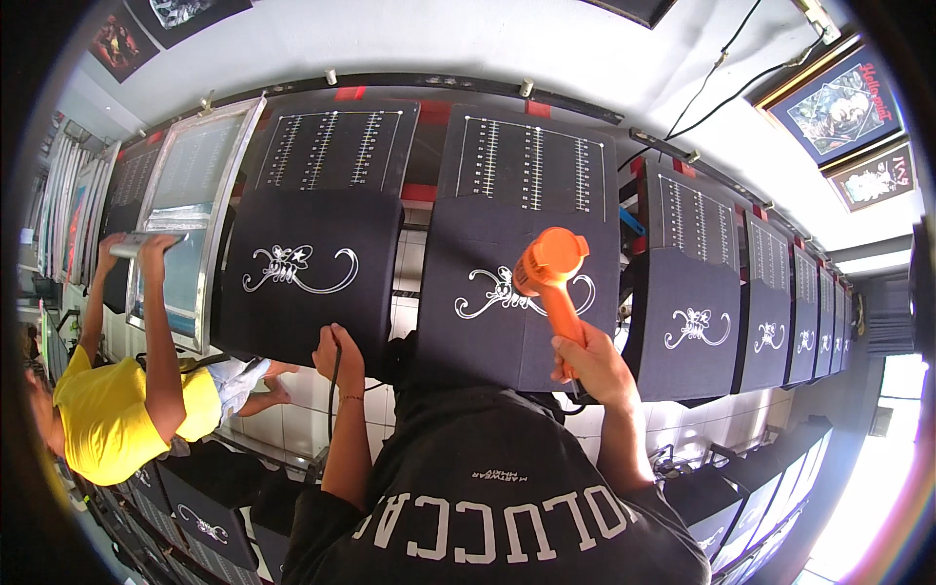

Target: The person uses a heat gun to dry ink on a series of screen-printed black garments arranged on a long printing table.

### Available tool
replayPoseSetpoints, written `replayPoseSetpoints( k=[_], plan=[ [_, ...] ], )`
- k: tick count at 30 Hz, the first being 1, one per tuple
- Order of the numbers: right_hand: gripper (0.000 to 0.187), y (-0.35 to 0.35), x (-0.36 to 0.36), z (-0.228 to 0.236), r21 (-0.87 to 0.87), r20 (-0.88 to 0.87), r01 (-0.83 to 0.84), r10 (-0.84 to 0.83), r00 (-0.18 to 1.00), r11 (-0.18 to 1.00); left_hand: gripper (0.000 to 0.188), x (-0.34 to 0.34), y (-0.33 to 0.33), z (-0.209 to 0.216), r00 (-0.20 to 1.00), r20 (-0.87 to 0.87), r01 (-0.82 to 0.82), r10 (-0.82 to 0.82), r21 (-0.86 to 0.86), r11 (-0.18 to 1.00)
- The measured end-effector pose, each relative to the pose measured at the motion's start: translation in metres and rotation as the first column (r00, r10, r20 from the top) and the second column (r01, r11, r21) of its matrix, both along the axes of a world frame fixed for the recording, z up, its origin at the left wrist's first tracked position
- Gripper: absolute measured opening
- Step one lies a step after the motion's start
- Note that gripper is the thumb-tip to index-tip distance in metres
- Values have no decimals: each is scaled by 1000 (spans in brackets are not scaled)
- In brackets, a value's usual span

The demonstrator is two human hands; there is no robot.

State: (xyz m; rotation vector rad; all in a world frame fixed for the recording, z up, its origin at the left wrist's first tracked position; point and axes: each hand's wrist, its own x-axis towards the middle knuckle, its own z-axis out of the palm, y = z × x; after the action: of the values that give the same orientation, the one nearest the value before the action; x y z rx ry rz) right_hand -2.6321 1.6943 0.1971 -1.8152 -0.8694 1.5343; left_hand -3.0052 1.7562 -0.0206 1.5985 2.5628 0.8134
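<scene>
Head view, logged from my remote seat. Landmark: the orange heat gun (548, 268). My right hand (593, 363) is wrapped fully round its handle, nozzle over the dark shirt panel (517, 292) and its white swirl print (487, 292). Left of the gun, my left hand (338, 353) is curled round a black cord (333, 400). Further left: a second dark panel (307, 273) with the same print, then a framed printing screen (195, 210) that a person in a yellow shirt (117, 409) holds a squeegee (146, 244) against. Right of the gun: a row of printed panels (697, 322) along the long worktop (419, 190). Above the gun: a white wall (487, 44) with framed pictures (843, 107).
</scene>
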Motion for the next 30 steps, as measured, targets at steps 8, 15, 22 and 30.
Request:
replayPoseSetpoints(
  k=[8,15,22,30],
  plan=[
    [20,-13,25,0,0,-40,126,-126,991,992,29,-2,-1,-1,1000,5,7,-7,-7,1000],
    [21,-16,30,4,-38,-14,163,-164,986,986,28,-1,-1,2,1000,16,9,-8,-47,999],
    [22,-10,30,-6,42,-103,180,-175,979,983,28,1,0,2,1000,13,-5,5,-7,1000],
    [23,-3,32,-13,87,13,185,-187,982,979,27,-5,0,-7,1000,15,25,-25,8,1000]
  ],
)
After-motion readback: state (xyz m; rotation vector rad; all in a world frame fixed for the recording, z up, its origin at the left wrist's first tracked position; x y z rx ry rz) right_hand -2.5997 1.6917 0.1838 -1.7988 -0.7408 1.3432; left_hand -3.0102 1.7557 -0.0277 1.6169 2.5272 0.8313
